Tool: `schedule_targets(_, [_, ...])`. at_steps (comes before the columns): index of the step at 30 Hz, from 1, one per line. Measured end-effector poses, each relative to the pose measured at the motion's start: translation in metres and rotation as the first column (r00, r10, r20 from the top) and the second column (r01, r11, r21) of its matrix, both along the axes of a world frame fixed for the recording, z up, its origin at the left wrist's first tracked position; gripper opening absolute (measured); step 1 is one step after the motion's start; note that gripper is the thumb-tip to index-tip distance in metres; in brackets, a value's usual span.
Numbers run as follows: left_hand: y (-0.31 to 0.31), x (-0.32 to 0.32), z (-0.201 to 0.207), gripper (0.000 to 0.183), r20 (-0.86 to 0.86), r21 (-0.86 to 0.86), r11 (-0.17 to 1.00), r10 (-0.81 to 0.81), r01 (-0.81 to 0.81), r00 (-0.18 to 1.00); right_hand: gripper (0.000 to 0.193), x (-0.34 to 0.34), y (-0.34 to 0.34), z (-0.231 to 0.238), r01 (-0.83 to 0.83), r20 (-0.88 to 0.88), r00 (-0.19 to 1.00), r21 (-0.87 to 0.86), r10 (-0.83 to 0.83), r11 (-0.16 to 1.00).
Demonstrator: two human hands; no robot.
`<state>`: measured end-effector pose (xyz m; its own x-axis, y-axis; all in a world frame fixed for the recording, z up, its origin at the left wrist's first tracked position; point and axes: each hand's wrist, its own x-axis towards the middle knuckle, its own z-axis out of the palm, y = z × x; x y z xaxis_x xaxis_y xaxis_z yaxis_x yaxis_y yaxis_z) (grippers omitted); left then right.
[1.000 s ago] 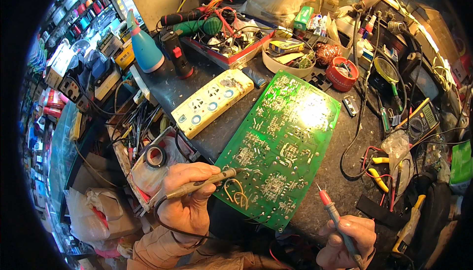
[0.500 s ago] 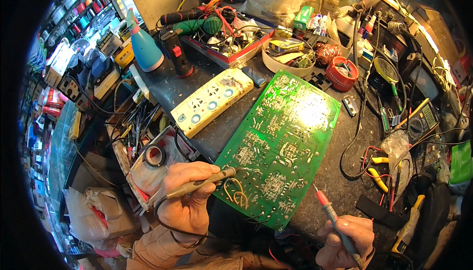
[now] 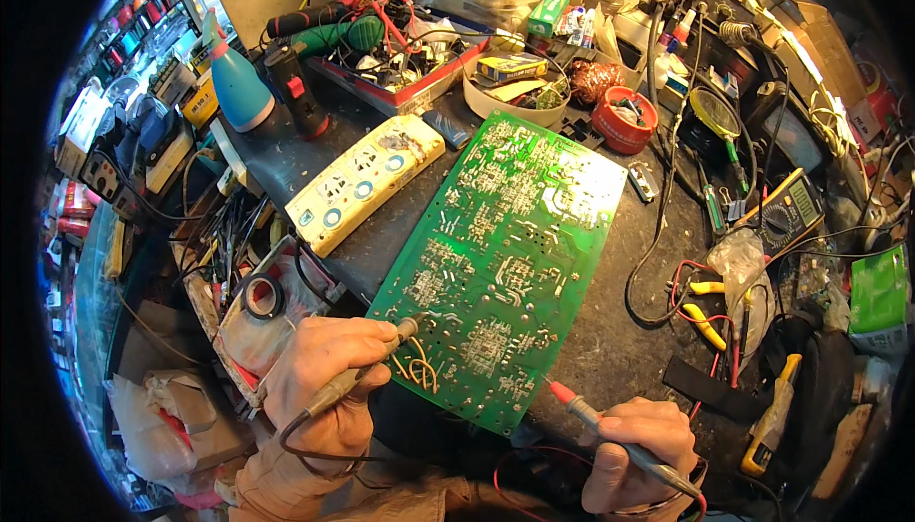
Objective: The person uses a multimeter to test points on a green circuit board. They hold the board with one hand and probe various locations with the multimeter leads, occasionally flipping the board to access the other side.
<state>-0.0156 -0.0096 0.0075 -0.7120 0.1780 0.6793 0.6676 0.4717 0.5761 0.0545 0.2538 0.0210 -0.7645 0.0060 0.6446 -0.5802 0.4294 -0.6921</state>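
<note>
1. Lower left of the frame: the left hand pinches a brown test stick with its fingers. The stick's tip is still at the same part of the board, near the left edge. I can't tell if it really touches.
2. Left of the middle: the white power strip has slid left and up in the view, and so has everything else. The camera has moved a bit, not the things.
3. Middle: the big green board lies tilted on the dark surface, with its dotted metal side up.
4. Lower right of the middle: the right hand holds a gray test stick with a red end. This is the real change: its tip has come closer, and is now just beside the board's lower right edge. For the work, that means both sticks are at or near the board.
5. Right side: the yellow and black meter stays put.
</note>
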Motion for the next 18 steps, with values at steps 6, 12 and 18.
schedule_targets(6, [-0.001,-0.001,0.0,0.022,-0.011,0.009,1.0,-0.011,0.011,1.0,0.017,0.0,-0.005,-0.007,0.015,0.058,0.998,-0.024,-0.013,1.0])
schedule_targets(12, [-0.002,-0.001,-0.001,0.022,-0.025,-0.007,1.0,-0.006,0.006,1.0,0.015,0.004,-0.003,-0.013,0.096,0.062,0.993,0.111,-0.103,0.989])
schedule_targets(18, [-0.003,-0.001,-0.002,0.022,-0.028,0.012,1.0,-0.017,0.017,0.999,0.015,0.002,-0.006,-0.014,0.115,0.048,0.991,0.112,-0.121,0.987])
